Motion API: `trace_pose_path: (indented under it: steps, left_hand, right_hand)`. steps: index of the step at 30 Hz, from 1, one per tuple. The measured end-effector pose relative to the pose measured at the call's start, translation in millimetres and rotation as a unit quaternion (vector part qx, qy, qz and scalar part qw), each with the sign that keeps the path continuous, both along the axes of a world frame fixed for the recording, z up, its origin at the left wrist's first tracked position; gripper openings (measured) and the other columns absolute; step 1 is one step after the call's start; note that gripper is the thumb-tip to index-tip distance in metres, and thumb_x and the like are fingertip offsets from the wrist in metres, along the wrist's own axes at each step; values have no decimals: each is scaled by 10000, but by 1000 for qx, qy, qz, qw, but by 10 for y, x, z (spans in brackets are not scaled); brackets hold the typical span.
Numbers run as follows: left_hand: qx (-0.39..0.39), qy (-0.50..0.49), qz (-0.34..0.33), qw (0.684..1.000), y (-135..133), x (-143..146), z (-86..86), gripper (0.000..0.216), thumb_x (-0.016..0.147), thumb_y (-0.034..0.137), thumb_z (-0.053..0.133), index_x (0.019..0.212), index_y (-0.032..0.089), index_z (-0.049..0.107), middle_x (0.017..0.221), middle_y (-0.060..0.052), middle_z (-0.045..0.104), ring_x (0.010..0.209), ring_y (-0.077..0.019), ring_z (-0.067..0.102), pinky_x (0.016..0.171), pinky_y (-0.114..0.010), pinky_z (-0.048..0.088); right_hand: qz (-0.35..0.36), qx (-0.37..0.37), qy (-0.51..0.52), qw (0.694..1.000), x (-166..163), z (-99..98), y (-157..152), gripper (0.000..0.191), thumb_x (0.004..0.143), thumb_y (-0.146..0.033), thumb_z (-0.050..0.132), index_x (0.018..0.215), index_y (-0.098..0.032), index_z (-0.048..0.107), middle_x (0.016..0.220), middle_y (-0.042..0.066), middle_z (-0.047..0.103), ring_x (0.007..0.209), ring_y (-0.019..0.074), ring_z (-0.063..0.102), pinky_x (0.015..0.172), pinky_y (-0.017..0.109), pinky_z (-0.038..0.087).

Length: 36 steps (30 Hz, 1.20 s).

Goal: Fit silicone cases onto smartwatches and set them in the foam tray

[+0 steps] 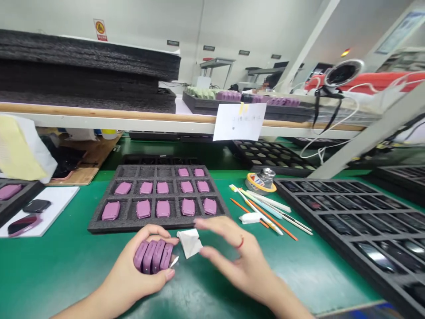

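Note:
My left hand (142, 263) is wrapped round a row of several purple watch-like cases (153, 256), standing side by side on edge. A small white scrap (174, 262) shows between the last case and my thumb. My right hand (244, 261) hangs over the green table with thumb and fingers apart. Just off its fingertips is a folded white wipe (190, 243); whether they touch it I cannot tell. Behind both hands lies a black foam tray (133, 225) with purple cases (163, 208) in many of its compartments.
At right stands a large black tray (318, 212) of dark pieces. Pens and sticks (265, 212), a white roll (250, 218) and a metal-capped dispenser bottle (266, 176) lie beside it. A shelf (199, 122) crosses above. Notepaper (56, 204) with two cases is at left.

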<state>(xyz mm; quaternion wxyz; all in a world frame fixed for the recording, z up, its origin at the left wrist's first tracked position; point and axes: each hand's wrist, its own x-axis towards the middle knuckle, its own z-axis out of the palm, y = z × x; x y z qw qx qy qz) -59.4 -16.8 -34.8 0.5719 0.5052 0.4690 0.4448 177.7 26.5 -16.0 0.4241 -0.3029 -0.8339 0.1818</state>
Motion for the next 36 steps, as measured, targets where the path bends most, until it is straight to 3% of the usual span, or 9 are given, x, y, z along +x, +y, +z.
trace_pose_path:
  steps: [2,5,8,10,12,16,20,26,36]
  left_hand:
    - [-14,23,-10,1000,13,29,-43,418,654,148,784,1005,239,577,1110,-50,733,896,-215,716,852,-331,529]
    - [-10,30,-42,999,24,85,-73,400,641,126,773,979,228,584,1100,-64,733,897,-221,708,848,-340,524]
    - [-9,23,-68,997,36,117,-75,404,636,108,773,973,218,580,1109,-73,727,901,-212,697,837,-335,522]
    - [-13,16,-75,997,43,119,-75,410,635,97,774,975,215,577,1120,-75,723,901,-205,688,828,-334,522]
    - [-14,10,-78,997,45,114,-79,413,636,94,780,979,211,581,1130,-79,719,894,-200,681,820,-335,522]
    - [-10,10,-78,997,44,108,-85,414,632,87,789,974,202,586,1116,-74,721,890,-194,678,816,-328,519]
    - [4,8,-76,997,56,110,-70,404,628,57,769,962,205,596,1080,-48,726,994,-217,676,892,-335,501]
    - [-31,2,-59,998,83,107,-66,362,617,81,777,897,203,583,958,-9,714,854,-174,655,782,-296,505]
    - [-35,-39,-71,996,80,96,-119,375,625,59,766,890,210,546,1005,-15,712,898,-187,655,821,-325,498]
  right_hand:
    - [-110,40,-74,990,409,-72,144,297,940,-208,607,1226,-275,654,1105,73,749,1025,227,703,910,432,575]
    - [-193,83,-193,958,1040,-271,405,262,949,-339,573,1157,-251,706,1187,101,737,1136,309,672,970,562,512]
    - [-212,101,-218,947,1307,-447,520,339,949,-502,530,867,-260,752,874,61,786,932,337,729,973,662,444]
    - [-234,104,-186,949,1184,-456,431,321,943,-501,545,869,-255,738,818,57,772,804,308,732,895,601,504]
    - [-248,94,-135,955,872,-369,222,206,932,-407,599,985,-244,713,894,73,770,800,278,732,728,436,574]
    - [-75,47,-33,996,99,-138,-236,166,870,-160,672,1010,-248,659,840,37,724,737,180,702,604,262,568]
    - [6,31,5,999,-338,-131,-356,182,891,-62,610,994,-206,651,860,41,701,761,154,676,686,253,578]
    - [-3,50,-18,999,-387,-212,-229,163,922,-51,581,993,-193,616,866,49,676,801,169,640,714,283,557]
    - [17,60,-64,996,-379,-187,-218,158,947,-56,535,970,-188,619,847,53,666,765,167,599,683,283,543]
